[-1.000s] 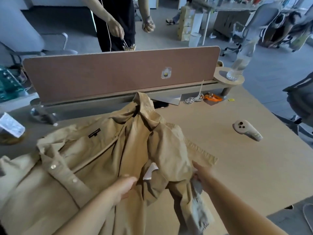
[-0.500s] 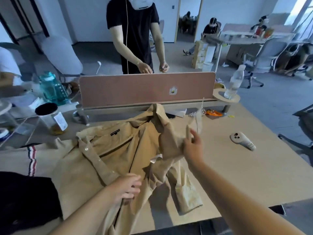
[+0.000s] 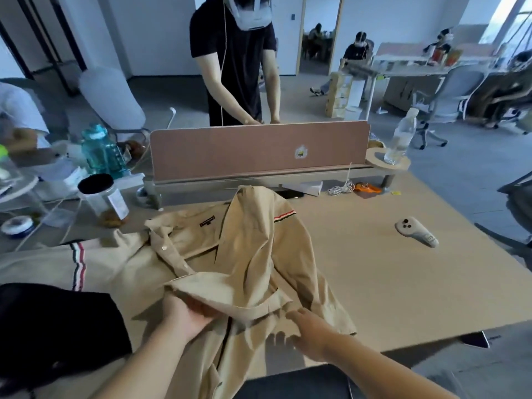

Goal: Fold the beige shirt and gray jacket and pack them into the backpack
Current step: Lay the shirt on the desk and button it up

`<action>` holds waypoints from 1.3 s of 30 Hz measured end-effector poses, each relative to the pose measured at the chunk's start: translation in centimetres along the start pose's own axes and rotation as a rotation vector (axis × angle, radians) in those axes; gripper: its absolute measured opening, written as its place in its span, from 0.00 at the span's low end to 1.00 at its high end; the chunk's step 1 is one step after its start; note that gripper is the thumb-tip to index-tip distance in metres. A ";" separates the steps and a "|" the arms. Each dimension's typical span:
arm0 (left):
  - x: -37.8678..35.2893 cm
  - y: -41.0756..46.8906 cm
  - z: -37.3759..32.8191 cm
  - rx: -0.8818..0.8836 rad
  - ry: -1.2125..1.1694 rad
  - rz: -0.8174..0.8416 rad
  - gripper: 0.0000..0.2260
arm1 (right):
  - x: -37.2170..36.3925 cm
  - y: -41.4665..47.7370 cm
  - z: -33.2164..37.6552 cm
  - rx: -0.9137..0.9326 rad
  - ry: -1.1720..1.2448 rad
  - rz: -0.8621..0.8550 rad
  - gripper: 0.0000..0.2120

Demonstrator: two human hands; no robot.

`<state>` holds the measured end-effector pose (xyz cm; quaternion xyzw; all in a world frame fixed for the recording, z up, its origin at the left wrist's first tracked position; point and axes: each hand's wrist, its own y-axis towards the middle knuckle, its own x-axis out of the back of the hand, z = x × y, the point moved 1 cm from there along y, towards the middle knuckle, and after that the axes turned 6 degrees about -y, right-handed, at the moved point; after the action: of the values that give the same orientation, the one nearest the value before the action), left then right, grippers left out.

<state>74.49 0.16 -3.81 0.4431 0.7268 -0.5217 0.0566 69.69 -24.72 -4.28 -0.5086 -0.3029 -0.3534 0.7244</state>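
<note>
The beige shirt (image 3: 247,254) lies crumpled across the wooden table (image 3: 403,283), collar toward the divider, one striped sleeve stretched out to the left. My left hand (image 3: 187,312) grips a folded flap of the shirt near its front edge, fingers tucked under the cloth. My right hand (image 3: 308,329) pinches the shirt's lower edge just to the right of it. A black fabric item (image 3: 54,329), possibly the backpack, sits at the near left on top of the shirt. No gray jacket is visible.
A brown divider (image 3: 259,151) crosses the back of the table; a person stands behind it. A controller (image 3: 417,233) lies to the right, a jar (image 3: 105,201) and teal bottle (image 3: 99,151) at left, a water bottle (image 3: 400,139) at back right. Cables (image 3: 342,187) lie by the divider.
My right hand came down from mid-air back to the shirt's lower edge. The sleeve part has been flipped over the shirt body. My left hand now holds a folded flap.
</note>
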 end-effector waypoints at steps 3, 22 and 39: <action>-0.3 2.8 -1.5 0.070 -0.001 -0.051 0.24 | 0.9 3.4 -1.5 -0.166 0.134 -0.082 0.21; -4.1 7.9 -3.5 0.113 1.356 0.173 0.10 | 4.9 7.1 -1.9 -0.278 0.179 -0.298 0.10; -2.5 1.8 8.6 -0.279 1.366 -0.169 0.20 | -2.4 -5.7 -11.7 -0.582 1.143 -0.121 0.13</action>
<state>74.01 -8.17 -7.60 0.6023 0.6918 -0.0310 -0.3970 64.63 -36.69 -6.71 -0.3979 0.2108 -0.6766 0.5826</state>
